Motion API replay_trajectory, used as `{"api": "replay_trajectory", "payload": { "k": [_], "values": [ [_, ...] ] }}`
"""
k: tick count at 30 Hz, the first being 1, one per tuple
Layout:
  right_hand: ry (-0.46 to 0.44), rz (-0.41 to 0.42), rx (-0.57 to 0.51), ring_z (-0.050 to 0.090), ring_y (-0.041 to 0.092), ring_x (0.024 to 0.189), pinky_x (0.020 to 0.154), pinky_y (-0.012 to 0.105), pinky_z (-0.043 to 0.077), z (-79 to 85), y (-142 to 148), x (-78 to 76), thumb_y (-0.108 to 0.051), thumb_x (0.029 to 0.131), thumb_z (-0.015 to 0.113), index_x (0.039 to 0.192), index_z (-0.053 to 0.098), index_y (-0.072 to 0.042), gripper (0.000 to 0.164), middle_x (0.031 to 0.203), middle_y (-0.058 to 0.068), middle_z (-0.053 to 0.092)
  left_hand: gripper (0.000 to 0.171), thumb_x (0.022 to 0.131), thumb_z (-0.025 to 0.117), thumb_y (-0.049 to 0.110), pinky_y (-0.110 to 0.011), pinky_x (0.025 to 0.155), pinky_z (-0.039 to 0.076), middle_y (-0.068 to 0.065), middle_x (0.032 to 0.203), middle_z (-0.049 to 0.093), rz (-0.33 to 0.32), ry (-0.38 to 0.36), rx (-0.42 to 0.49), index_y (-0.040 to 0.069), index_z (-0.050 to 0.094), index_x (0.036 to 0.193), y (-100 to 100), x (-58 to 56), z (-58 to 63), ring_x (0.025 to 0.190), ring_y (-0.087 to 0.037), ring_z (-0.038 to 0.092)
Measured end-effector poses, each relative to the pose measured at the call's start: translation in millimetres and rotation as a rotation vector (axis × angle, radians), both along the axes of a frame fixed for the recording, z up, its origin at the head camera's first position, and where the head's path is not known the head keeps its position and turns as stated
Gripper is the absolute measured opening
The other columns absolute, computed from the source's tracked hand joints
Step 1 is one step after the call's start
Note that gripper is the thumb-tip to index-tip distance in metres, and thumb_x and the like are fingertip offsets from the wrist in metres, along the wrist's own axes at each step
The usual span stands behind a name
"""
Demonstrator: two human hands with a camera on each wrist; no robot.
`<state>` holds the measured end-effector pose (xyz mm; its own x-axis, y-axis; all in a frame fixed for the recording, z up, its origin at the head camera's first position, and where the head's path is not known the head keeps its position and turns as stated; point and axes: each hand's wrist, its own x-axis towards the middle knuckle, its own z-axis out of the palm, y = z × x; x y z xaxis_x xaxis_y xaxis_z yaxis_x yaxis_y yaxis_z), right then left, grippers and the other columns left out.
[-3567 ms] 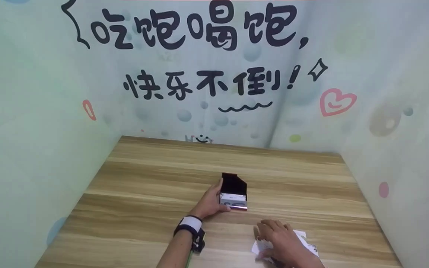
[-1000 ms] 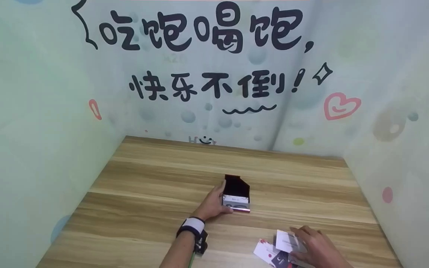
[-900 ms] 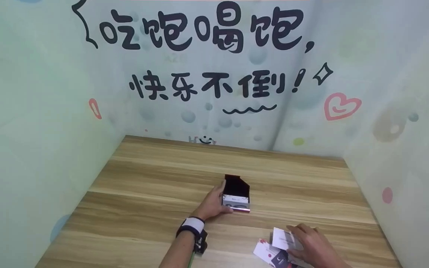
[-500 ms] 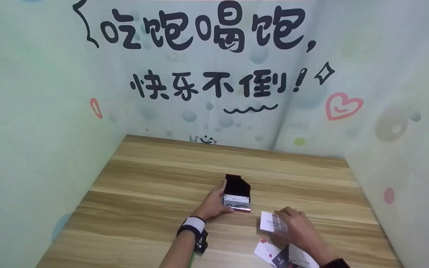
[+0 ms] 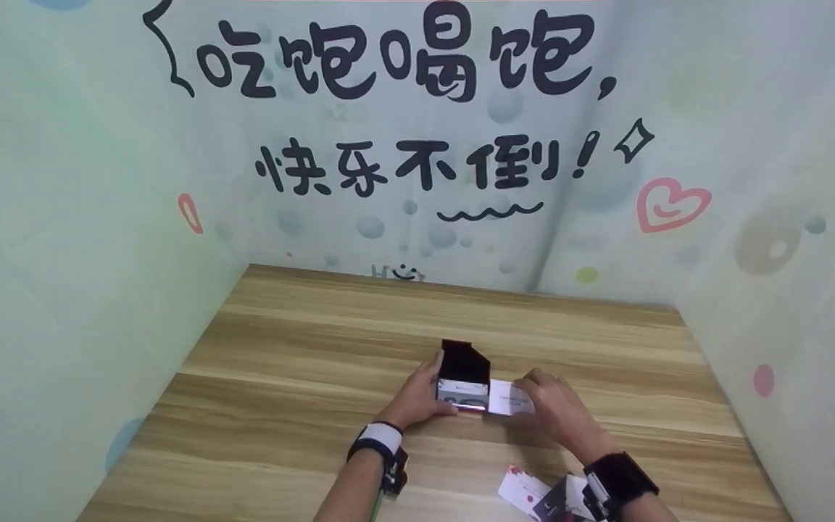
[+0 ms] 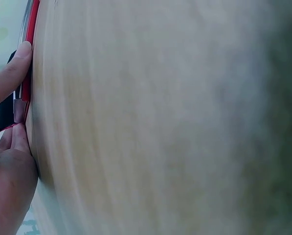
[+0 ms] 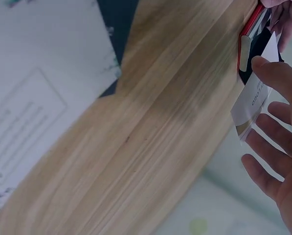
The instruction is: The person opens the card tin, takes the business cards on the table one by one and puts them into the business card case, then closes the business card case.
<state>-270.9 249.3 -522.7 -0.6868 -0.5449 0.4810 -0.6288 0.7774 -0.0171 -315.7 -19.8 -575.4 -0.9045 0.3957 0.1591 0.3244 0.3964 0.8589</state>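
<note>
- Landmark: the card case [image 5: 464,361], open on the table [image 5: 301,341], dark lid on its far side, pale printed contents [image 5: 463,388] in the near part.
- Step in hand, by my reading: a white card [image 5: 508,399] being offered to the case from the right. Card sits at the case's right side; whether the edges touch, cannot tell.
- Next move probably calls for lining up the card with the near part, then lowering it flat while the case is braced. A tilted edge could catch on the rim.
- Left hand [image 5: 414,397] grips the case from its left: thumb at the near edge, fingers along the left side.
- Right hand [image 5: 561,412], right of the case, pinches the card by its outer end. Right wrist view: thumb on the card's face, other fingers spread apart; card tilted.
- Loose cards, overlapping, nearer the person than the case and to its right: a white one with red marks [image 5: 521,490], a dark one [image 5: 551,502], another white one [image 5: 575,493] partly behind the right wristband [image 5: 622,478].
</note>
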Motion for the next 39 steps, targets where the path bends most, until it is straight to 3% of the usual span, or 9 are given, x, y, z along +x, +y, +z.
{"api": "replay_trajectory", "payload": {
  "k": [13,21,27,34,39],
  "values": [
    [-0.039,-0.015,0.007,0.064,0.027,0.074,0.067,0.04,0.058,0.0,-26.6,-22.9,-0.018,0.067,0.091,0.101,0.071,0.002,0.045,0.092,0.014,0.065,0.112,0.069,0.088,0.006,-0.052,0.124,0.022,-0.032,0.16,0.024,-0.037,0.037,0.041,-0.012,0.017,0.154,-0.2,-2.5,1.6,0.15,-0.043,0.025],
    [-0.15,-0.078,0.043,0.065,0.031,0.079,0.075,0.047,0.058,-0.9,-46.5,-29.9,-0.018,0.073,0.087,0.109,0.069,0.004,0.046,0.1,0.017,0.064,0.111,0.071,0.086,0.0,-0.049,0.125,0.02,-0.031,0.162,0.02,-0.054,-0.012,0.105,-0.011,0.014,0.154,1.0,-1.4,0.3,0.151,-0.042,0.023],
    [-0.208,-0.122,0.055,0.065,0.035,0.088,0.084,0.052,0.057,1.5,-59.7,-34.8,-0.019,0.077,0.084,0.113,0.067,0.004,0.045,0.107,0.02,0.064,0.111,0.07,0.087,0.002,-0.049,0.125,0.023,-0.027,0.163,0.022,-0.049,0.01,0.101,-0.007,0.016,0.156,2.0,-3.0,-0.7,0.151,-0.041,0.026],
    [-0.116,-0.16,0.174,0.067,0.034,0.094,0.086,0.048,0.059,-2.3,-73.8,-40.1,-0.027,0.077,0.084,0.111,0.066,0.002,0.048,0.109,0.021,0.065,0.112,0.07,0.088,0.006,-0.047,0.124,0.027,-0.024,0.164,0.022,-0.028,0.008,0.074,-0.003,0.018,0.157,1.3,-2.8,1.2,0.149,-0.04,0.031],
    [-0.032,-0.167,0.215,0.067,0.03,0.092,0.084,0.041,0.06,-9.9,-82.2,-42.9,-0.029,0.076,0.085,0.107,0.068,0.0,0.046,0.108,0.018,0.066,0.112,0.069,0.088,0.006,-0.05,0.123,0.028,-0.029,0.161,0.026,-0.017,0.015,0.051,-0.007,0.018,0.155,0.9,-1.9,0.1,0.147,-0.042,0.032]
  ]
}}
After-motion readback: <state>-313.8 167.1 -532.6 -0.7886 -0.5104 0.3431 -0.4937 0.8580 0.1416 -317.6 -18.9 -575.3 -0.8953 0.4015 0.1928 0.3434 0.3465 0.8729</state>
